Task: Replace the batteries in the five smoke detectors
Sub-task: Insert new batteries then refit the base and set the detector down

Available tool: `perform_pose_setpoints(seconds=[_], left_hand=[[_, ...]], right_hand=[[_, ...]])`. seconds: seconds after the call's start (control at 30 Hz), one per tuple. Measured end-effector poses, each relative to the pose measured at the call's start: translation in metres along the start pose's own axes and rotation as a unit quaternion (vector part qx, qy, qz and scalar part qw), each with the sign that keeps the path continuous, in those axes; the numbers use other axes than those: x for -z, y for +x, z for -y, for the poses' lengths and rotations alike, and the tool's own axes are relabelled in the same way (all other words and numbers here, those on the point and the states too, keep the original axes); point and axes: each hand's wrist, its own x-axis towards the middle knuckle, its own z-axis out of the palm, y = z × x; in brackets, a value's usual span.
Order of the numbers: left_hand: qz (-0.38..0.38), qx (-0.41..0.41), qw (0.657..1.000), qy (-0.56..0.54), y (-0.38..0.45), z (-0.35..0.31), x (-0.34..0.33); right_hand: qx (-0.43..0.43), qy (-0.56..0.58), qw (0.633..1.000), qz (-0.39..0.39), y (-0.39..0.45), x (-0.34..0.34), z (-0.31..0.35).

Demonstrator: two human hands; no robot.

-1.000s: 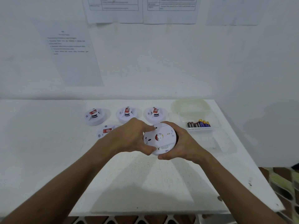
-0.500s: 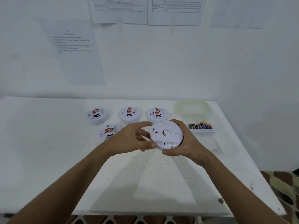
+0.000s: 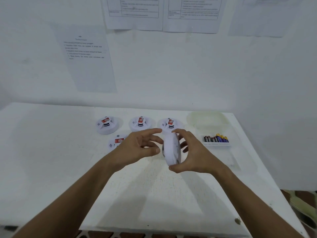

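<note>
My right hand (image 3: 193, 155) grips a white round smoke detector (image 3: 171, 150) by its rim, holding it on edge above the white table (image 3: 154, 194). My left hand (image 3: 139, 146) hovers just left of it with fingers spread and relaxed; I cannot tell if the fingertips touch it. Three detectors stand in a back row: the left detector (image 3: 106, 125), the middle detector (image 3: 140, 123) and the right detector (image 3: 169, 124). A fourth detector (image 3: 115, 143) lies partly behind my left hand. Batteries (image 3: 216, 139) lie in a clear tray (image 3: 217, 144) at the right.
A clear lid (image 3: 207, 118) lies behind the battery tray near the wall. Printed sheets (image 3: 87, 60) hang on the white wall. The table's right edge drops off past the tray, with a patterned floor (image 3: 301, 203) beyond it.
The detector has been turned from face-up onto its edge in my right hand. My left hand let go of it and opened, staying close on the left.
</note>
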Motion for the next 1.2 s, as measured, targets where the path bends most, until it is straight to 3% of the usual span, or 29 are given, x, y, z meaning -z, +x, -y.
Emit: perform_pose_setpoints(seconds=[0.2,0.33,0.5,0.77,1.2], left_hand=[[0.04,0.006,0.997,0.064,-0.004,0.006,0.002],[0.073,-0.006,0.997,0.03,-0.006,0.001,-0.003],[0.055,-0.018,0.994,0.09,-0.003,0.002,-0.004],[0.023,-0.076,0.979,0.188,-0.005,0.006,0.002],[0.004,-0.11,0.961,0.255,-0.006,0.012,0.005]], right_hand=[[-0.01,0.223,0.975,0.019,-0.002,0.002,-0.001],[-0.008,0.266,0.963,0.036,-0.002,-0.002,0.0],[0.005,0.24,0.969,0.051,-0.002,-0.007,-0.001],[0.038,0.132,0.991,-0.005,-0.001,-0.007,-0.002],[0.048,0.099,0.994,-0.011,-0.002,-0.015,-0.005]])
